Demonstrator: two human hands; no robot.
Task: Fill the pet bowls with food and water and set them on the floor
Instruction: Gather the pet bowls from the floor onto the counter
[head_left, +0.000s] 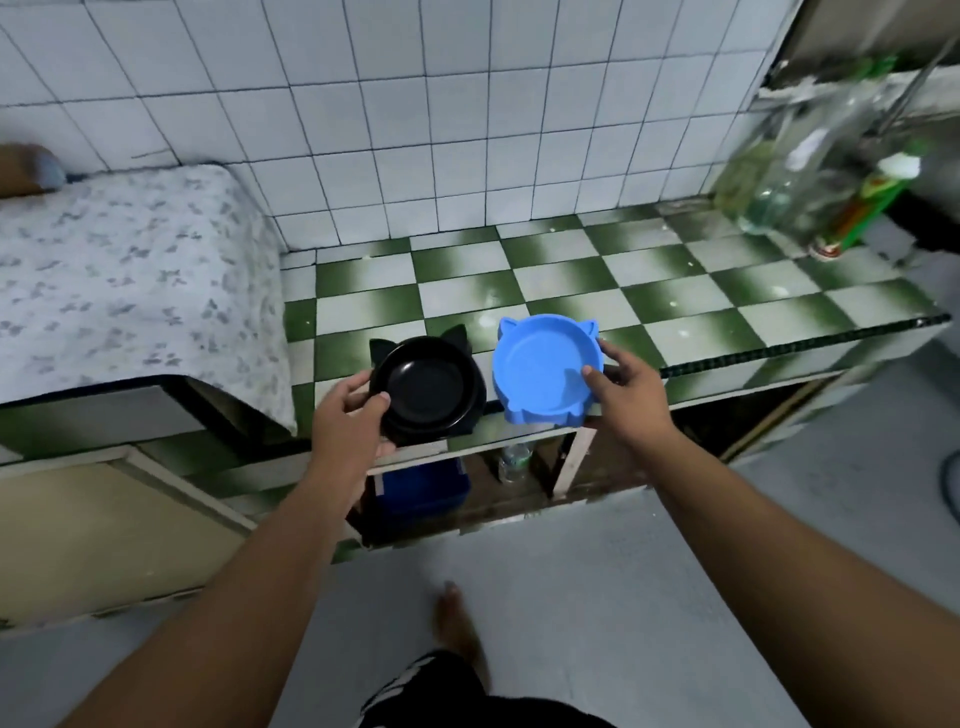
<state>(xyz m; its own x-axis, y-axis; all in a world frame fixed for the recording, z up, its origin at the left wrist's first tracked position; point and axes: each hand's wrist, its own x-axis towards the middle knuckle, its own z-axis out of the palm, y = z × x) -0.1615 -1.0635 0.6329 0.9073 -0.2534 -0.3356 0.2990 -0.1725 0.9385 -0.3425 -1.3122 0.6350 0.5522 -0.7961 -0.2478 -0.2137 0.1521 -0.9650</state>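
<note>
Green-and-white checkered counter (675, 291), with a tiled wall behind it. The front edge runs left to right, and both bowls sit right at it. There is open tile behind the bowls, up to the wall. On the left a floral cloth-covered block (130, 270) butts against the counter. Blurred bottles (795, 171) crowd the far right corner, well apart from the bowls. Under the counter are a blue container (426, 488) and a small plastic bottle (514, 460). Grey floor (571, 597) below, with a bare foot (457, 618) on it.

The left hand (353, 415) grips the black bowl (426, 387) at its left near rim, thumb on top of the rim and fingers curled round the side. The right hand (623, 384) grips the blue bowl (545, 364) at its right rim, thumb over the lip and fingers behind. The bowls are just beside each other, the blue one to the right and overhanging the front edge. Cannot tell whether either bowl rests on the tile or is lifted.

Both bowls are roundish, opening up, and both look empty. The cat-ear tabs point away toward the wall. The blue bowl is tipped slightly toward the camera.
</note>
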